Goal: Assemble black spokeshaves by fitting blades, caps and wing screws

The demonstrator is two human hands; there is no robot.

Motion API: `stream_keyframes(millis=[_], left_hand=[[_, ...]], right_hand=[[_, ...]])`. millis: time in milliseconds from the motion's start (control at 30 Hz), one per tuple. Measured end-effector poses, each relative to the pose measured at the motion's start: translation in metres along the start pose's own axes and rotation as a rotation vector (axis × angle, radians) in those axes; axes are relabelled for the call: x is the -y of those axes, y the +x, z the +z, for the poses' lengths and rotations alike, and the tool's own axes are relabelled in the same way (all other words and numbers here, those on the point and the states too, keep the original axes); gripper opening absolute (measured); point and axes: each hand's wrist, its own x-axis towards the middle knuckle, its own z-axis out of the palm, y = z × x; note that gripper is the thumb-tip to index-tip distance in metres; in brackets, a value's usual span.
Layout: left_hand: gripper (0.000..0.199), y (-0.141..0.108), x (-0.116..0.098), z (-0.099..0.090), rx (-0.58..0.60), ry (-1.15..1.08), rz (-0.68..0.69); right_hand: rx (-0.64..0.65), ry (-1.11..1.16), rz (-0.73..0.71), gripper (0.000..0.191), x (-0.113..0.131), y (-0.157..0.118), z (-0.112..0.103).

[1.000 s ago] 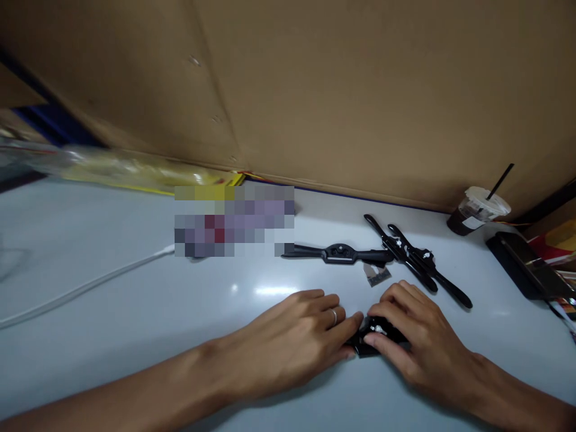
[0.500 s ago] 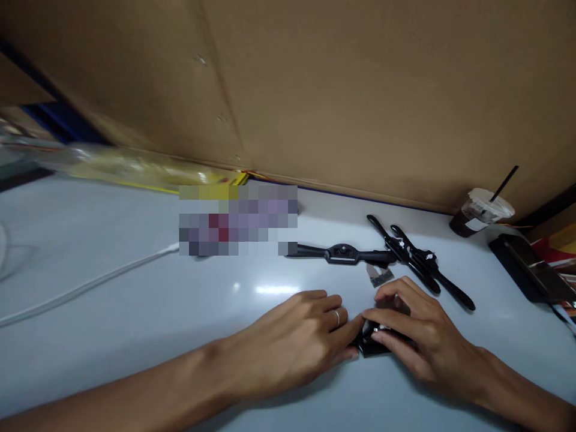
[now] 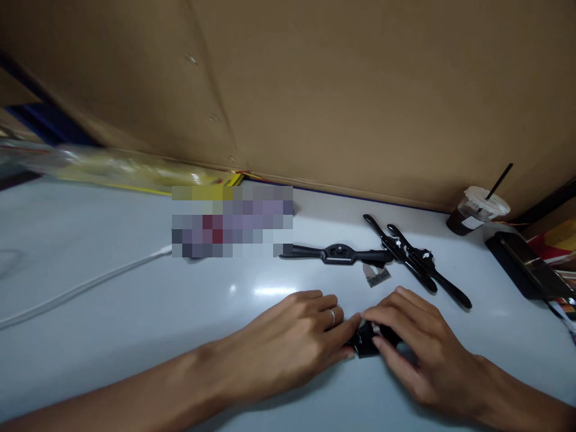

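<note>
A black spokeshave (image 3: 365, 345) lies on the table between my hands, its handles mostly hidden under them. My left hand (image 3: 310, 333), with a ring on one finger, is closed around its left side. Thumb and fingers of my right hand (image 3: 425, 351) pinch a small silver screw (image 3: 376, 328) at its middle. Just beyond lie a loose metal blade (image 3: 377, 275) and a spokeshave body (image 3: 339, 254) with an open slot. Two more black spokeshaves (image 3: 407, 255), (image 3: 434, 270) lie slanting side by side at the right, touching that body's end.
A lidded cup (image 3: 474, 213) with a straw stands at the back right, near a black device (image 3: 517, 267). A white cable (image 3: 90, 285) runs leftward from a blurred-out object (image 3: 234, 222). Plastic-wrapped yellow material (image 3: 135, 168) lies along the brown back panel (image 3: 337, 90).
My right hand's fingers have drawn together and lowered over the spokeshave's middle. My left hand keeps its hold. The whole view has shifted slightly.
</note>
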Motion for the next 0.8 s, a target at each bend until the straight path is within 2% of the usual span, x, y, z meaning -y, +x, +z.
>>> stream_keyframes(millis=[133,233,300,467,633,800], left_hand=[[0.018,0.001,0.0,-0.001,0.024,-0.005,-0.001],[0.018,0.0,0.0,0.0,0.017,-0.01,-0.001],[0.017,0.0,0.0,0.0,0.016,-0.013,0.002],[0.014,-0.002,0.0,0.001,0.016,-0.034,-0.003],[0.017,-0.001,-0.001,0.0,-0.014,-0.042,0.003],[0.024,0.0,0.0,-0.002,0.0,-0.029,-0.01]], right_hand=[[-0.007,-0.057,0.037,0.013,0.0,-0.002,-0.001],[0.046,-0.044,0.013,0.02,0.001,-0.004,-0.001],[0.057,-0.02,0.008,0.017,0.001,-0.004,-0.001],[0.023,-0.03,0.021,0.017,0.001,-0.002,0.003],[-0.023,-0.108,0.027,0.028,0.001,-0.003,0.01],[0.031,-0.03,0.048,0.016,0.005,0.0,0.008]])
